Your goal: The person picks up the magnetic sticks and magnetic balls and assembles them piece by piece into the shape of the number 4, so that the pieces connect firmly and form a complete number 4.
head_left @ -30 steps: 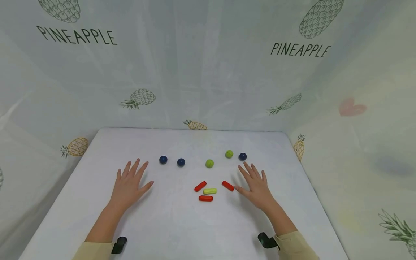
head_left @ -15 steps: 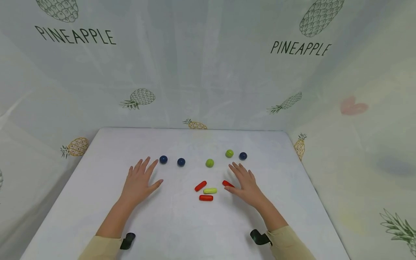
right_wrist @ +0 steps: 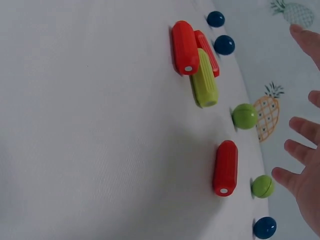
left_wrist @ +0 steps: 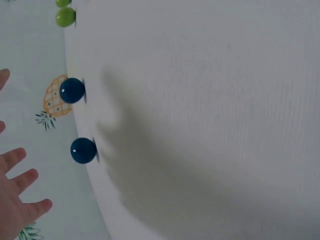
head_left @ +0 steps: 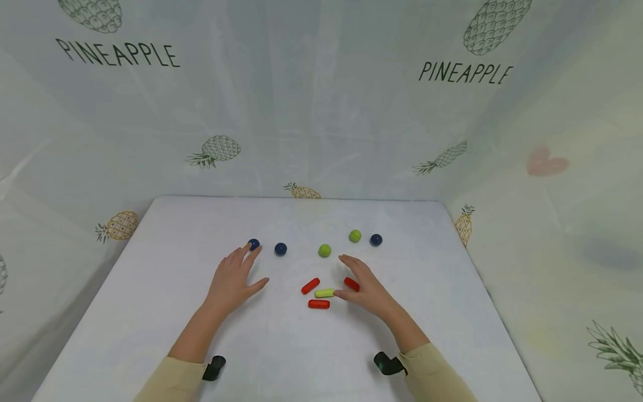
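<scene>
In the head view, the word "PINEAPPLE" is standing twice in dark capitals on the pale cloth [head_left: 321, 111] behind the white table [head_left: 271, 346]. Three dark blue balls [head_left: 280, 249] and two green balls [head_left: 324, 250] are forming a loose row across the table. Nearer the person, three red pieces [head_left: 318, 304] and one yellow-green piece [head_left: 322, 293] are lying in a scattered group, the yellow-green one sitting between two of the reds. The left hand [head_left: 231, 282] is hovering palm down, its fingers spreading and its fingertips partly covering the leftmost blue ball. The right hand [head_left: 368, 287] is hovering near the red piece farthest right, its thumb standing away from its fingers and overlapping the end of the yellow-green piece.

In the left wrist view, two blue balls and two green balls are showing, one green ball being cut by the edge. The left hand's fingers are spreading with gaps between them, holding nothing and hanging apart from the balls.

In the right wrist view, all three blue balls, both green balls, all three red pieces and the yellow-green piece are showing. The right hand's fingers are standing separate, gripping nothing and staying well apart from the pieces.
</scene>
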`<action>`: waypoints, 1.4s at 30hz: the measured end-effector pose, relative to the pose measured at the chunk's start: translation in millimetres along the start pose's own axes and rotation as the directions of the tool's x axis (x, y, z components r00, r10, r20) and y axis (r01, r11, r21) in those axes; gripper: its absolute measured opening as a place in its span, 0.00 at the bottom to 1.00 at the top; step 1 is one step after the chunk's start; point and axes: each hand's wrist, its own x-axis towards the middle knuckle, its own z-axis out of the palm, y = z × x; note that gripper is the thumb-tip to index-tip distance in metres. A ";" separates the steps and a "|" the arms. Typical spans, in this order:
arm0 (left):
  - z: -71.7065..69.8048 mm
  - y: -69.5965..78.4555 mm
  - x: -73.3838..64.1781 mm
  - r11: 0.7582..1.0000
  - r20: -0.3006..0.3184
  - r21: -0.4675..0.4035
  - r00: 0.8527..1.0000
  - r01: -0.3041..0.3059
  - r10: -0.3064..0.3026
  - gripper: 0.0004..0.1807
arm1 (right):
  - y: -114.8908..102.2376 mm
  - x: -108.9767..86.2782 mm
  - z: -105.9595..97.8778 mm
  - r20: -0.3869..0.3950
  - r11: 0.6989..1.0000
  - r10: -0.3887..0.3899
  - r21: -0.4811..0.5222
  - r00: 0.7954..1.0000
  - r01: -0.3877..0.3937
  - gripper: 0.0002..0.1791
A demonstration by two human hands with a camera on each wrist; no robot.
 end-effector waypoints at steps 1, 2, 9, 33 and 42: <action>0.7 1.7 0.2 1.000 0.003 -0.004 1.000 -0.004 0.004 0.44 | -1.2 1.2 1.4 0.005 1.000 -0.004 0.006 1.000 0.004 0.45; 1.6 3.2 0.3 1.000 0.005 -0.006 1.000 -0.008 0.008 0.44 | -2.3 2.4 2.6 0.012 1.000 -0.006 0.010 1.000 0.006 0.45; 8.6 15.7 2.4 1.000 0.036 -0.007 0.999 -0.028 0.028 0.42 | -4.1 10.3 10.9 0.063 0.999 -0.020 0.032 0.998 0.018 0.40; 27.4 45.6 -0.6 1.000 0.204 -0.003 0.979 -0.013 0.013 0.37 | -2.1 25.6 31.4 0.163 0.998 -0.021 -0.056 0.986 0.031 0.25; 31.0 48.1 -3.5 1.000 0.218 -0.021 0.976 -0.008 0.013 0.36 | 0.2 32.7 37.0 0.186 0.994 -0.035 -0.094 0.982 0.053 0.17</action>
